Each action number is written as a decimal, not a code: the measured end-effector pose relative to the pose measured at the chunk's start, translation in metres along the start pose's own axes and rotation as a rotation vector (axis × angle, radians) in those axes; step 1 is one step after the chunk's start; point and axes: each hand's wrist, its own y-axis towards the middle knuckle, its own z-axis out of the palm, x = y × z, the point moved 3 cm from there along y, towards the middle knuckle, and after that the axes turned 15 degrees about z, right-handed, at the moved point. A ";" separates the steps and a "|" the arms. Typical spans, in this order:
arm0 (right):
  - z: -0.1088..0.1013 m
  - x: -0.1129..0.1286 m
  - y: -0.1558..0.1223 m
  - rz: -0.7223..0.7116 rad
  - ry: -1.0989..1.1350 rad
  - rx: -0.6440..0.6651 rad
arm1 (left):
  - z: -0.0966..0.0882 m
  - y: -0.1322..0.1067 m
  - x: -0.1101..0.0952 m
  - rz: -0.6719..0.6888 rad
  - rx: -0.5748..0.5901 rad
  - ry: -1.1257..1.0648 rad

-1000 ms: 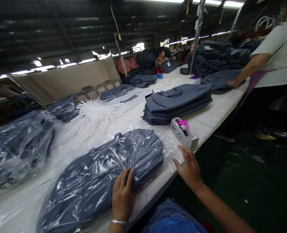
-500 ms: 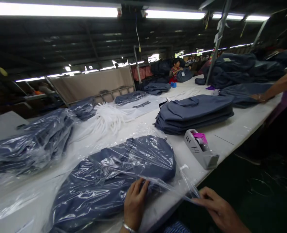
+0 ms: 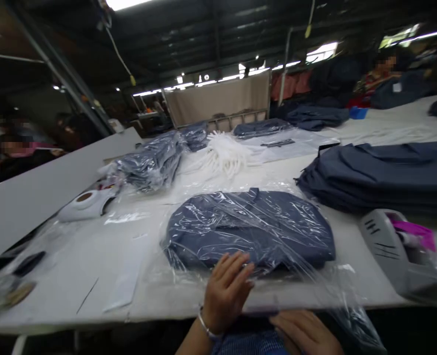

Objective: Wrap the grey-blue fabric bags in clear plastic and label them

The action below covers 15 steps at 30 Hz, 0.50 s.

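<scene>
Beneath a dark roof (image 3: 181, 34), a plastic-wrapped bag (image 3: 248, 229) is lying on the white surface (image 3: 78, 259) near a tape dispenser (image 3: 383, 251), the left hand (image 3: 226, 292) extending loose, ungripping fingers at its front, the right hand (image 3: 307, 332) bending by the edge, grip unclear.

- Near bag (image 3: 248, 222): dark blue cloth, looks matt under its cover
- Clear wrap (image 3: 361, 323) on it: thin plastic film, very glossy, creased, bright streaks
- Stacked bags (image 3: 384, 172), right: same dark cloth, bare, matt, fairly smooth
- Tape dispenser (image 3: 379, 246), near right: grey, looks like hard plastic, smooth
- Magenta strip (image 3: 421, 236) on it: thin, slight sheen, material unclear
- Tabletop (image 3: 81, 256): white, smooth, mostly dull
- White strands (image 3: 226, 153), farther back: soft-looking, matt, material unclear
- Wrapped bags (image 3: 148, 162), far left: dark cloth, shiny crinkled film
- Bracelet (image 3: 204, 323), near: silvery metal, polished
- Upright panel (image 3: 222, 98), far: beige, matt
</scene>
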 end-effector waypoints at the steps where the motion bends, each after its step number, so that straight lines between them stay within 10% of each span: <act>1: 0.015 0.000 0.009 0.140 0.157 0.141 | -0.019 -0.014 0.006 -0.100 -0.042 0.105; 6: 0.084 0.029 0.053 0.814 1.037 0.568 | -0.080 -0.106 0.053 -0.864 0.003 0.469; 11: 0.129 0.062 0.095 0.903 1.423 0.691 | -0.069 -0.185 0.104 -1.323 -0.055 -0.053; 15: 0.150 0.071 0.113 0.923 1.523 0.715 | -0.057 -0.209 0.127 -1.364 -0.052 -0.214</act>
